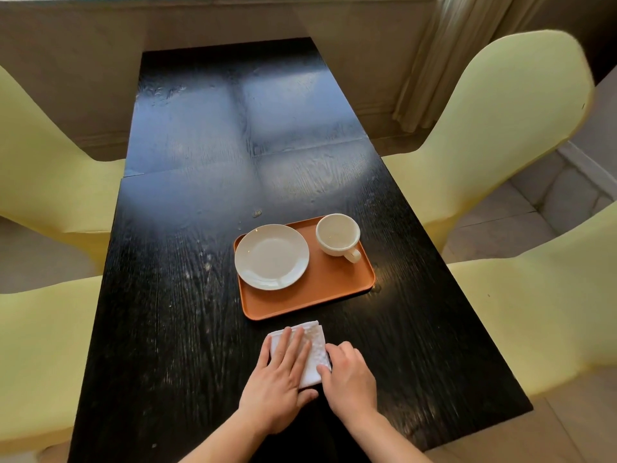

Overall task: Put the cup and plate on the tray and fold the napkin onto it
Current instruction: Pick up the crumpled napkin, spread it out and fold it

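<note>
Plate (271,256) and cup (338,234) sit on orange tray (329,285). Folded napkin (315,354) lies on black bench (187,295), just before tray. Left hand (279,384) flat on napkin, grip wide. Right hand (347,372) curled, pinching napkin edge.

A dark wooden bench (207,295) runs away from the viewer, with pale yellow chairs (500,128) on both sides. On it sits an orange tray (334,285). A white plate (271,256) lies on the tray's left part, its rim reaching over the tray's left edge. A white cup (338,234) stands upright at the tray's far right corner, its handle pointing toward the viewer. Just in front of the tray, on the bench, lies a white napkin (315,345), folded small. The left hand (283,379) presses flat on the napkin, fingers spread. The right hand (349,372) rests at the napkin's right edge, fingers curled.
</note>
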### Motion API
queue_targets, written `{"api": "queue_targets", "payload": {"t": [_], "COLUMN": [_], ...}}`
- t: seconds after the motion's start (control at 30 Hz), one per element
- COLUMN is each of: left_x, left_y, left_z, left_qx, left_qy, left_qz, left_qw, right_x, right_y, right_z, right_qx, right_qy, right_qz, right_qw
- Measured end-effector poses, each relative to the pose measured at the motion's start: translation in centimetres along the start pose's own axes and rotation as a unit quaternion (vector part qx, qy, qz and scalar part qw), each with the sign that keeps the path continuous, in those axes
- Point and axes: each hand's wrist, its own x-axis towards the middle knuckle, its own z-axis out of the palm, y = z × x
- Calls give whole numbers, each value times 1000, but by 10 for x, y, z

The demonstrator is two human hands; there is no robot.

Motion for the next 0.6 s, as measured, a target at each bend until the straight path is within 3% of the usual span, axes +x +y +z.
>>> {"api": "queue_targets", "payload": {"t": [0.13, 0.3, 0.43, 0.5, 0.6], "left_x": [-2, -13, -23, -21, -11], "left_y": [3, -1, 0, 4, 9], "left_z": [-11, -19, -18, -20, -26], "left_qx": [-62, -236, -243, -330, -483], "left_qy": [16, 72, 76, 78, 66], "left_qz": [-28, -226, -216, -295, -379], "left_qw": [998, 942, 943, 893, 787], "right_x": [1, 4, 2, 2, 3], "right_y": [0, 0, -1, -4, -9], "right_z": [-3, -7, -6, -5, -3], "right_qx": [13, 74, 91, 104, 125], "right_qy": [-9, -7, -10, -7, -15], "right_qz": [6, 44, 58, 71, 99], "right_qw": [1000, 996, 994, 992, 987]}}
